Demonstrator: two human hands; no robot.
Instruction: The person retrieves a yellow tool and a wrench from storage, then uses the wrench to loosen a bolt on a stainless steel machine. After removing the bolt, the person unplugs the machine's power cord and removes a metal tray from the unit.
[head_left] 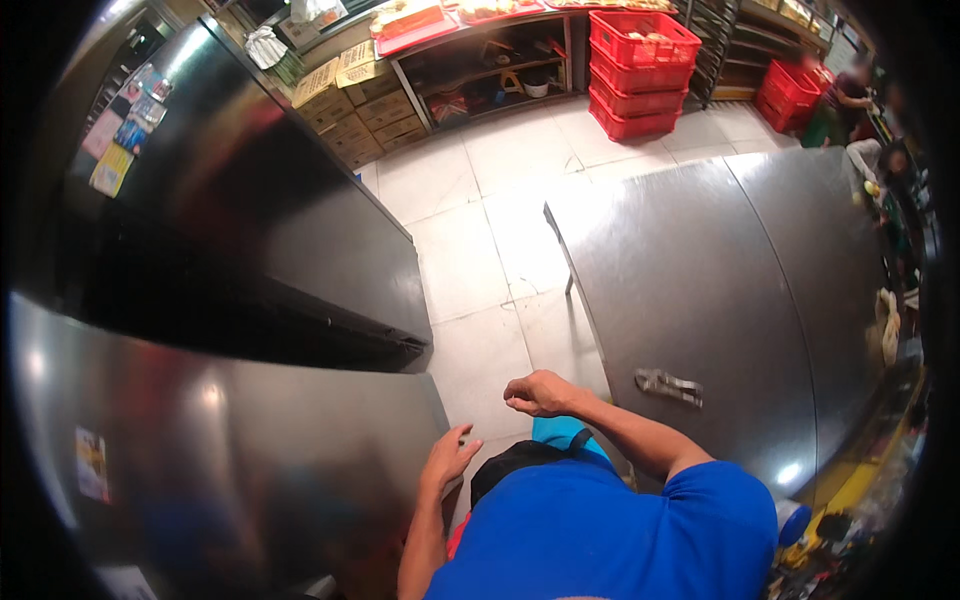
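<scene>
My left hand is held beside the steel cabinet at the lower left, its fingers apart and nothing in them. Ahead of my body, my right hand is raised over the tiled floor with loosely curled fingers, and I see nothing in it. Nearest to that hand is a wide steel table on the right. On its near left part lies a small, shiny, silvery object whose kind I cannot make out. Neither hand touches the table.
Large steel cabinets line my left side. Pale floor tiles run between them and the table. Stacked red crates, cardboard boxes and a low shelf stand at the back. People are at the far right.
</scene>
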